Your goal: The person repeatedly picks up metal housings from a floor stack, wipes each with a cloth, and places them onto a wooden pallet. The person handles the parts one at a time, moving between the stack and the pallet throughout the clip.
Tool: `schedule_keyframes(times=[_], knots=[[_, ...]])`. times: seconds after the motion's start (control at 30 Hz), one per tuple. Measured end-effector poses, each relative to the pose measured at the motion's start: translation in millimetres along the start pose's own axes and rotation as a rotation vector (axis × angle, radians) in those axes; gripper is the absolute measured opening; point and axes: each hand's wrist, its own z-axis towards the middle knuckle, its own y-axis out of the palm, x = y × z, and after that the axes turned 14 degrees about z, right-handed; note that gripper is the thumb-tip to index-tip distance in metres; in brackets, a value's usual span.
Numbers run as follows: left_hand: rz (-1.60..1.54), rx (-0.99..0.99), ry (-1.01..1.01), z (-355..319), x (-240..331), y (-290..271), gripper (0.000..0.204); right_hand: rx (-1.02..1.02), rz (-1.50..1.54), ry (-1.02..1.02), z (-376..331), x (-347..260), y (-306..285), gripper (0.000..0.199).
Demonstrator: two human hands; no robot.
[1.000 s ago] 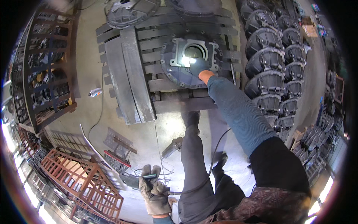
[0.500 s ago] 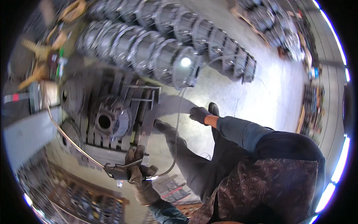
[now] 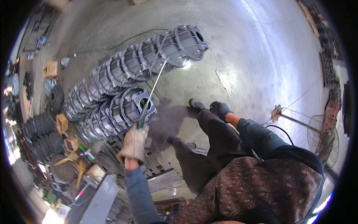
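1. My left hand (image 3: 135, 143), in a tan leather work glove, is raised in front of me with the forearm coming up from the lower edge in a blue sleeve. Its fingers are wrapped tight around the grip of a long thin metal rod (image 3: 154, 87).
2. The rod runs up and to the right from my fist, straight and slender, pale grey, crossing over the cast housings (image 3: 130, 108) towards the far row (image 3: 164, 50).
3. My right hand (image 3: 220, 109), in a dark glove, hangs low by my right knee. It looks loosely curled; I cannot tell whether it holds anything.
4. The housings are dark grey castings, round with ribbed flanges and a central bore, lying on their sides in two close-packed rows.
5. The floor (image 3: 253, 56) is smooth polished concrete with a thin crack and a bright glare spot.
6. A slatted wooden pallet (image 3: 160, 170) lies just beneath my left hand.
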Motion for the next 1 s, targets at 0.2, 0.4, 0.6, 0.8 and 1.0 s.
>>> schedule_keyframes(times=[0.2,0.4,0.6,0.8,1.0], knots=[[0.797,0.127,0.246,106,205,-63,0.027,0.198,0.281,0.012,-6,44,-76,0.035],[0.966,0.110,0.154,211,369,-83,0.031,0.268,0.516,0.145,16,66,-105,0.035],[1.065,-0.073,0.148,322,408,-52,0.040,0.325,0.749,0.120,43,60,-150,0.031],[1.197,-0.202,0.134,357,455,-49,0.040,0.398,0.853,0.044,68,34,-191,0.027],[1.228,-0.220,0.035,406,476,-36,0.038,0.289,0.795,0.080,90,23,-240,0.028]])
